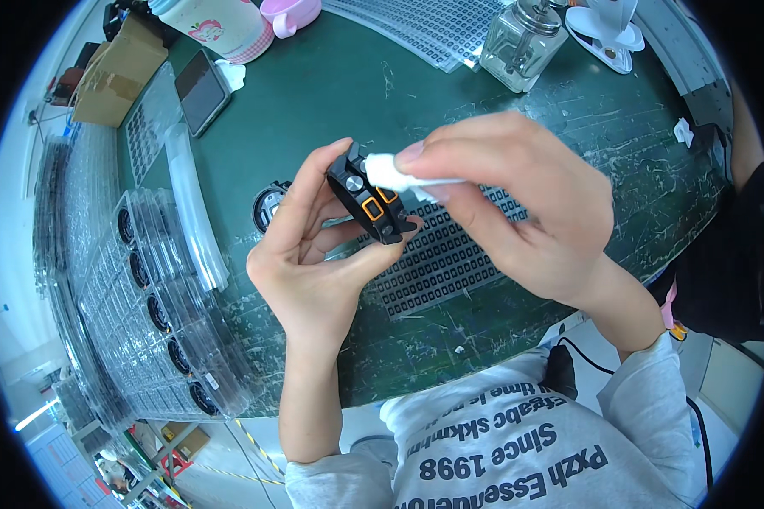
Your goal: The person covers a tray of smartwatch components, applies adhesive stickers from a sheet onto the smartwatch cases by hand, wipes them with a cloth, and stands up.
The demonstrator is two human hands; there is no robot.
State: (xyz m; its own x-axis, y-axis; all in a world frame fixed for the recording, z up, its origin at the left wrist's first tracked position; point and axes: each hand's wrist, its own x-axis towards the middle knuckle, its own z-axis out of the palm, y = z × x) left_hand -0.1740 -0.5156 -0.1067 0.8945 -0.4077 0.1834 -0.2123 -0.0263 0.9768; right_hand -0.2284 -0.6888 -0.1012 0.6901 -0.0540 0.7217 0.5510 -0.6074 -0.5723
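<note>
Black watch case (362, 197), round silver button (354, 182), orange rectangular frames (366, 209), gripped in the left hand (307, 254) above scuffed green tabletop (314, 102), right hand (535, 208) pinching crumpled white cloth (385, 172) against it, clear plastic trays (144, 327) left, glass jar (518, 51) far right.

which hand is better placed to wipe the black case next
Probably the right hand: it pinches white tissue right by the black case, while the left hand grips that case.
</note>
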